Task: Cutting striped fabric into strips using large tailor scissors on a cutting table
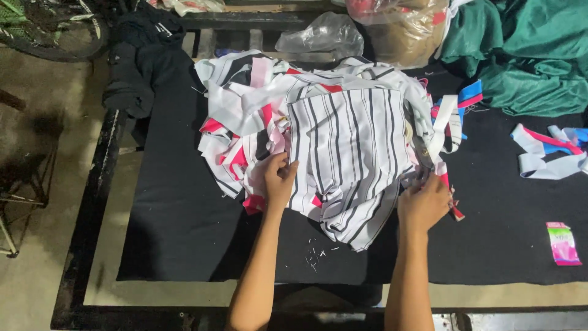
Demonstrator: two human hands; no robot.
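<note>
Cloth, a limp, light striped panel (349, 153) atop the cut-piece pile (245, 122) on the black table (184, 233), looks best gripped at its edges, where left hand (278, 181) and right hand (424, 202) pinch it.

One heap of striped fabric pieces (331, 129), one green cloth (527, 49), one pink packet (563, 243), two plastic bags (318, 34), two hands (278, 181).
</note>
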